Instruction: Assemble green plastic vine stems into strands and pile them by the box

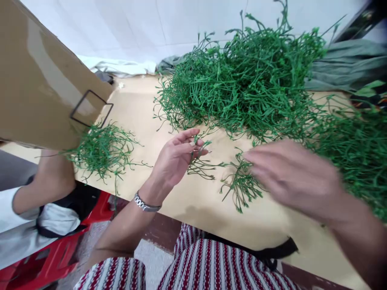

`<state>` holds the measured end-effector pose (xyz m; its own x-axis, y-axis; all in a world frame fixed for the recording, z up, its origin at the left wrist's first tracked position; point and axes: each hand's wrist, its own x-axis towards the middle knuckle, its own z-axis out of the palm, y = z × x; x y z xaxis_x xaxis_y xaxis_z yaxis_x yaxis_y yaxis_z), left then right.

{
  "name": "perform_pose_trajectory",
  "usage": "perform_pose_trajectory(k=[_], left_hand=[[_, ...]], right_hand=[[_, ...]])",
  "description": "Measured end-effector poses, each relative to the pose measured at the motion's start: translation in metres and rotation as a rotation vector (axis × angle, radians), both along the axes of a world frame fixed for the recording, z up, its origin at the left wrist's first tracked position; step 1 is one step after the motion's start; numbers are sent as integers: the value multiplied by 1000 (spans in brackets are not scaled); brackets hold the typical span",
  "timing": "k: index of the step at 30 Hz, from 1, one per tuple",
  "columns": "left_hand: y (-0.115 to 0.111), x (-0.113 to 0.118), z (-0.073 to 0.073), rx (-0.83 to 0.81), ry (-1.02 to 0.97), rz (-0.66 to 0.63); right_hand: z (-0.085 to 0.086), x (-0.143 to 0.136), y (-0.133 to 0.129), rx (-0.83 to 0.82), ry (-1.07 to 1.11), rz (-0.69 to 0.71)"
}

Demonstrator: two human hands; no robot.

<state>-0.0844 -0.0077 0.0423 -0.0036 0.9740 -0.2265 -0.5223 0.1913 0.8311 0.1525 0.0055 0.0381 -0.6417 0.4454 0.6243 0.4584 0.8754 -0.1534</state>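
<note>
My left hand [178,157], with a metal watch at the wrist, is closed on a thin green artificial plant stem [196,141] between thumb and fingers. A few more green stems [202,169] spread out just below those fingers. To the right, my right hand [293,177] is smeared by motion, its fingertips at the top edge of a small bunch of green stems [243,185] on the table. Whether it grips any of them cannot be made out. Beyond both hands rises a large heap of green artificial stems [242,84].
Another green heap [359,153] lies at the right. A smaller pile [102,151] is at the left, beside a thin dark wire frame [90,108] and a large cardboard box [39,76]. Another person's arm [50,177] shows below the box, near a red stool [57,253].
</note>
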Motion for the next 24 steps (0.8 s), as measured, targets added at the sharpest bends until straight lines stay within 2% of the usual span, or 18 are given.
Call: perform_pose_trajectory(k=[3, 6, 9, 11, 13, 15, 18, 21, 24], left_hand=[[-2, 8, -1, -25, -57, 1], [-5, 13, -6, -51, -74, -4], [-8, 15, -15, -42, -21, -11], [-12, 14, -22, 29, 92, 12], [-18, 12, -28, 144, 308, 44], [-26, 11, -33, 237, 622, 49], [-36, 11, -38, 283, 1024, 18], [-41, 13, -42, 273, 1079, 51], [-42, 16, -47, 200, 936, 150]], right_hand=[[-13, -53, 2, 221, -125, 69], [-29, -78, 9, 326, -164, 7], [-38, -75, 13, 324, -169, -15], [-40, -69, 14, 297, -158, -9], [-43, -64, 14, 262, -142, -2], [-45, -62, 13, 231, -121, 1], [-49, -60, 13, 206, -80, 26], [-52, -60, 11, 206, -38, 53], [-55, -61, 8, 219, -1, 52]])
